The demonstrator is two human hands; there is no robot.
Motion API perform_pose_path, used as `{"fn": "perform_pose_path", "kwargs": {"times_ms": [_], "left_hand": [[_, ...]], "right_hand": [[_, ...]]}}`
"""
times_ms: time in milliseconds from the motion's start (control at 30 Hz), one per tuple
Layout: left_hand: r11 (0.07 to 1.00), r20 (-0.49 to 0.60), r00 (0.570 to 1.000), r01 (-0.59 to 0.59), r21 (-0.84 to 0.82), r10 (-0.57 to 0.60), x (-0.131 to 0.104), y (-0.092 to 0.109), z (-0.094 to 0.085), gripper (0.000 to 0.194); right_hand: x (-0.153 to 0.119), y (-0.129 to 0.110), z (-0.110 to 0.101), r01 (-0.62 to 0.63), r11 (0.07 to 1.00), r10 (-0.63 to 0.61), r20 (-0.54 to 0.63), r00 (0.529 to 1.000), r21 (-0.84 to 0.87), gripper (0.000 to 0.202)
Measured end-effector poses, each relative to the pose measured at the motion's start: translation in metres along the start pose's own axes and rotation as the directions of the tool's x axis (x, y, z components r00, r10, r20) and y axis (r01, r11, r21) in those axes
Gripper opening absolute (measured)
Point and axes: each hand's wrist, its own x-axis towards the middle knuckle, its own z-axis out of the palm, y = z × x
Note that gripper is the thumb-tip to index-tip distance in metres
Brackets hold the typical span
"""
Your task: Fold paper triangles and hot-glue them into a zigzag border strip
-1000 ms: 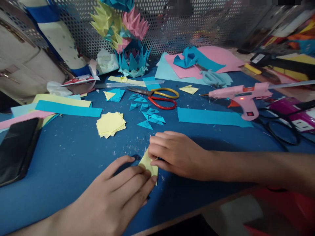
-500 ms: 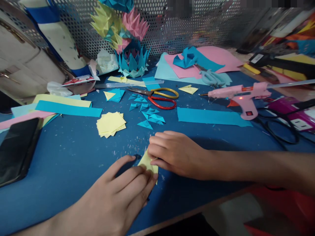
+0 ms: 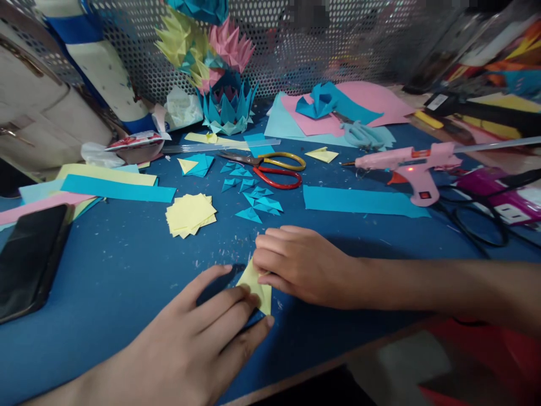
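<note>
A small folded yellow paper (image 3: 262,294) lies on the blue table near its front edge. My left hand (image 3: 211,332) rests over its lower left side, fingers spread, with middle fingertips pressing on the paper. My right hand (image 3: 300,265) has its fingers curled together on the paper's upper right edge, gripping it. Beyond my hands lie several small folded blue pieces (image 3: 257,200), a stack of yellow squares (image 3: 191,214) and scissors (image 3: 276,169) with one yellow and one red handle.
A black phone (image 3: 31,262) lies at the left, below paper strips (image 3: 118,188). At the right are a pink glue gun (image 3: 416,166), a blue strip (image 3: 363,201) and a black cable. Folded paper flowers (image 3: 228,107) stand at the back.
One lower finger of my left hand has moved off the yellow paper's bottom corner, so more of the paper shows. My right hand has barely moved.
</note>
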Motion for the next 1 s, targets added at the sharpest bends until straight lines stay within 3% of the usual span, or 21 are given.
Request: {"fn": "perform_pose_path", "kwargs": {"times_ms": [433, 733, 1000], "left_hand": [[1.000, 0.010, 1.000, 0.029, 0.010, -0.029, 0.0040, 0.0041, 0.0005, 0.035], [0.997, 0.074, 0.997, 0.012, 0.073, -0.018, 0.0024, 0.0030, -0.0007, 0.036], [0.998, 0.048, 0.999, 0.023, 0.061, -0.026, 0.0001, 0.0047, -0.0001, 0.033]], "right_hand": [[0.0022, -0.0038, -0.0028, -0.007, 1.000, 0.007, 0.006, 1.000, -0.030, 0.017], [0.0022, -0.0039, -0.0022, -0.015, 0.999, 0.014, -0.005, 1.000, -0.031, 0.016], [0.0026, -0.0048, -0.0010, -0.017, 0.999, 0.017, -0.015, 1.000, -0.044, 0.017]]}}
